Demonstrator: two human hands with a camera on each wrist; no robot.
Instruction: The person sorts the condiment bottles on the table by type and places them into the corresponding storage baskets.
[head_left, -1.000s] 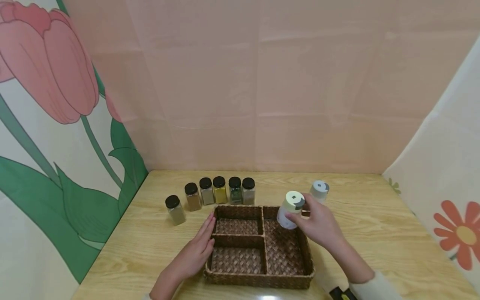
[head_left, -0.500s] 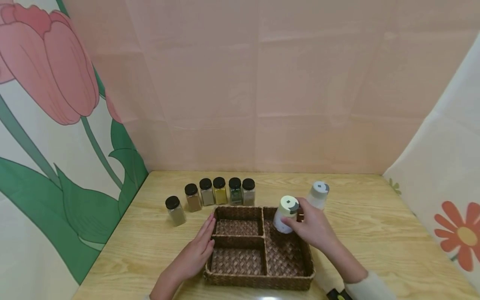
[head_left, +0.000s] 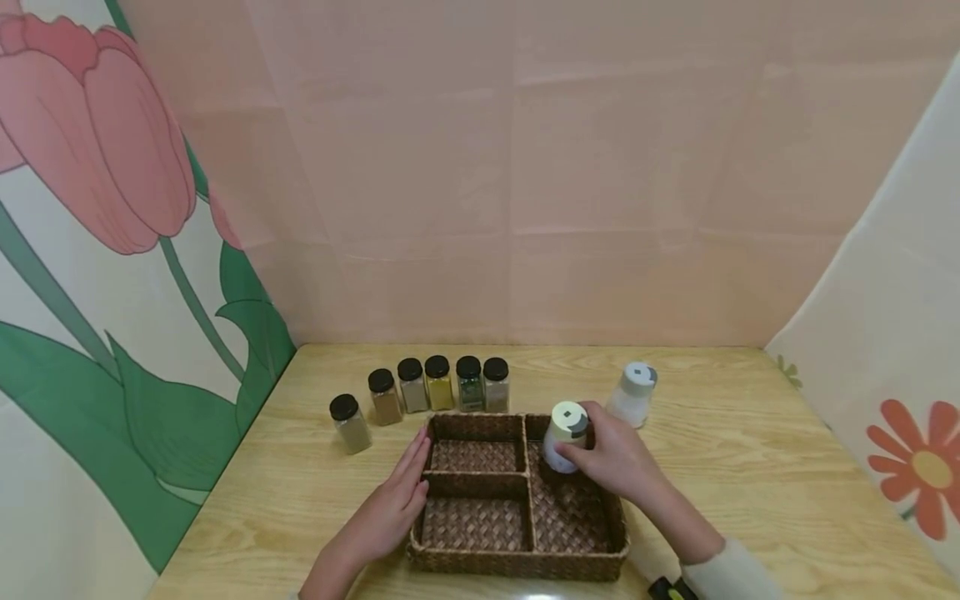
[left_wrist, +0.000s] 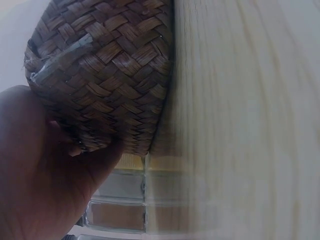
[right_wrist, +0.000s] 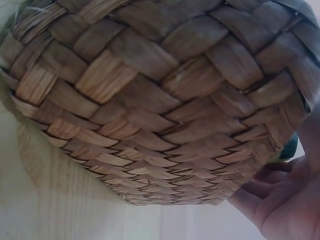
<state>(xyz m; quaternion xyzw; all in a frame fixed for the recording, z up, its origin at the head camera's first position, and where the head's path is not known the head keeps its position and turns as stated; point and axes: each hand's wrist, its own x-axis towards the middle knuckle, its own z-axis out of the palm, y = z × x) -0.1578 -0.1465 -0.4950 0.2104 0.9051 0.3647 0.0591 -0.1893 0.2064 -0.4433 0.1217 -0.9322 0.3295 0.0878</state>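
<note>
A brown woven basket (head_left: 474,521) with three compartments sits at the front of the table. My left hand (head_left: 384,510) rests flat along its left side with straight fingers; the left wrist view shows that hand (left_wrist: 45,165) against the woven outer wall (left_wrist: 107,75). In the large right compartment, near its back end, my right hand (head_left: 615,452) grips an upright tapered seasoning jar (head_left: 564,432) with a pale yellow cap and whitish body. From the right wrist, the basket wall (right_wrist: 160,110) hides the jar's body; only part of the hand (right_wrist: 285,200) shows beyond it.
A similar seasoning jar (head_left: 633,396) with a pale cap stands behind the basket to the right. Several square spice jars with black lids, including a yellow one (head_left: 438,386), line up behind the basket; one jar (head_left: 350,425) stands apart at left. Fabric backdrops (head_left: 510,208) enclose the table.
My right hand has brought the seasoning jar left and down into the basket's right compartment, uncovering the other pale-capped jar. The left hand stays at the basket's side.
</note>
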